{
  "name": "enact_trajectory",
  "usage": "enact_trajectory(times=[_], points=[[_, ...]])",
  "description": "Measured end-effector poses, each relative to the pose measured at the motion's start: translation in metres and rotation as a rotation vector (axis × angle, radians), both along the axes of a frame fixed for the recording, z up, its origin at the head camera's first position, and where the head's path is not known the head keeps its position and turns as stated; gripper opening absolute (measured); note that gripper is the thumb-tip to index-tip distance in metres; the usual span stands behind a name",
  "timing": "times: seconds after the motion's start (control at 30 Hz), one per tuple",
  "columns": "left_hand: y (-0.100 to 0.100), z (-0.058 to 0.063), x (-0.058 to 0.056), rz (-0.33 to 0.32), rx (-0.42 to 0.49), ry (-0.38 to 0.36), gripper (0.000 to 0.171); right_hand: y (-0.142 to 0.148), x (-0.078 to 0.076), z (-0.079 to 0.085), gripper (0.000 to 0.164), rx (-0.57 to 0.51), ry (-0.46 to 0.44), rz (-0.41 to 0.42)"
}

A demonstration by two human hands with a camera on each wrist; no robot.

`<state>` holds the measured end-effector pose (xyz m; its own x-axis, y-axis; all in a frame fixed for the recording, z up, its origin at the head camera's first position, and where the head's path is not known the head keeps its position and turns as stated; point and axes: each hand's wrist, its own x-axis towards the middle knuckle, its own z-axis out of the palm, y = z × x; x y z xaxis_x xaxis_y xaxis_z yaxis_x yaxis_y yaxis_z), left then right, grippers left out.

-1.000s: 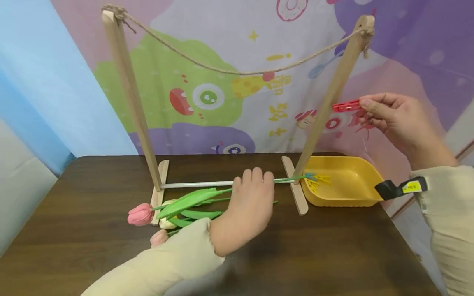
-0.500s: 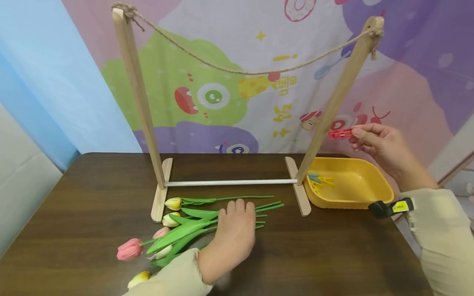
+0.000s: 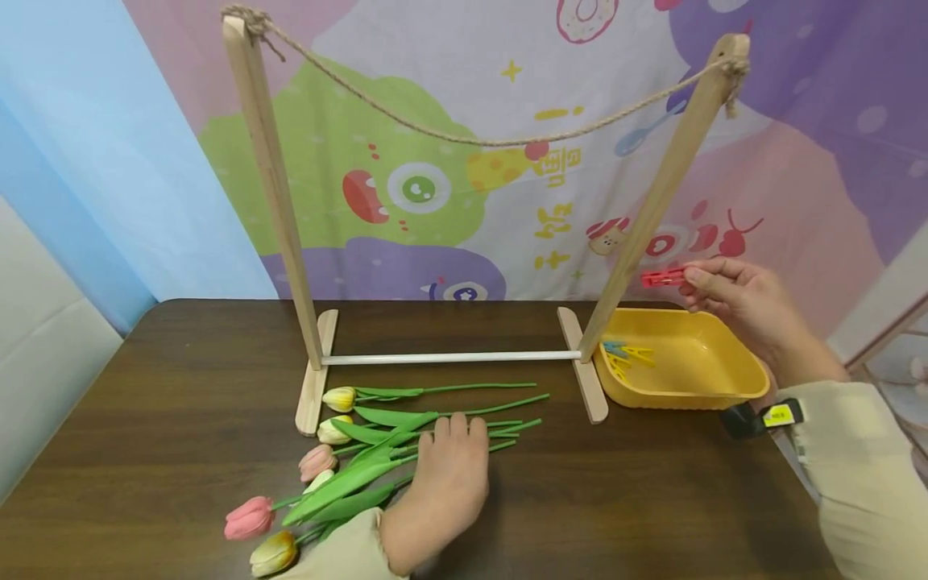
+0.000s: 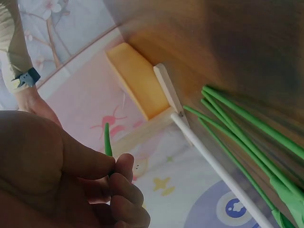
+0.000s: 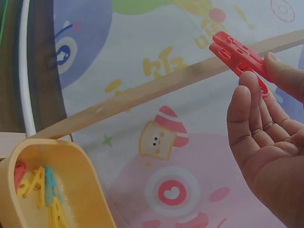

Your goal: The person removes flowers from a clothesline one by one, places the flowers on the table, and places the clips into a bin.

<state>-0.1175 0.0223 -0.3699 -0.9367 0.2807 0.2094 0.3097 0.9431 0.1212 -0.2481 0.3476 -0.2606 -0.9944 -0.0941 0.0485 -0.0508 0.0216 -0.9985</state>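
Observation:
In the head view my left hand [image 3: 449, 483] is over a bunch of artificial tulips at the front of the table. It pinches a green stem, which seems to belong to the darker pink tulip [image 3: 249, 518]; the stem's tip [image 4: 108, 137] pokes up past the thumb in the left wrist view. Beside it lie a yellow tulip [image 3: 339, 399], a paler pink tulip [image 3: 316, 463] and several others, heads to the left. My right hand [image 3: 750, 310], above the yellow basin, pinches a red clothespin [image 5: 237, 57] at its handle end between thumb and fingers.
A wooden stand with two posts [image 3: 275, 201] carries a sagging twine rope [image 3: 464, 142] and a low white rod [image 3: 449, 358]. At the right post's foot stands the yellow basin [image 3: 696, 395], holding several clothespins [image 5: 42, 187]. A printed cloth [image 3: 449, 89] hangs behind.
My left hand has come down from beside the white rod toward the front of the table, lowering the pink tulip among the others. My right hand has sunk toward the basin with the red clothespin.

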Motion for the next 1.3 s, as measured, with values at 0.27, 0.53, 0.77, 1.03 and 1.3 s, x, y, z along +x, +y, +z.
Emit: enact_trajectory(times=[0.27,0.53,0.77,1.03,1.3], points=[[0.000,-0.005,0.003,0.007,0.010,-0.058,0.016,0.005,0.000,-0.009,0.011,0.019,0.019,0.024],[0.001,-0.015,0.007,0.023,-0.011,-0.093,0.018,0.007,-0.001,-0.017,0.010,0.036,-0.018,0.008],[0.001,-0.020,0.008,-0.002,-0.015,-0.169,0.023,0.012,-0.002,-0.026,0.014,0.004,-0.017,0.045],[0.003,-0.027,0.010,0.026,-0.012,-0.162,0.025,0.016,-0.004,-0.036,0.016,-0.026,-0.043,0.064],[0.000,-0.034,0.008,0.044,-0.014,-0.219,0.027,0.018,-0.006,-0.049,0.017,-0.037,-0.057,0.092]])
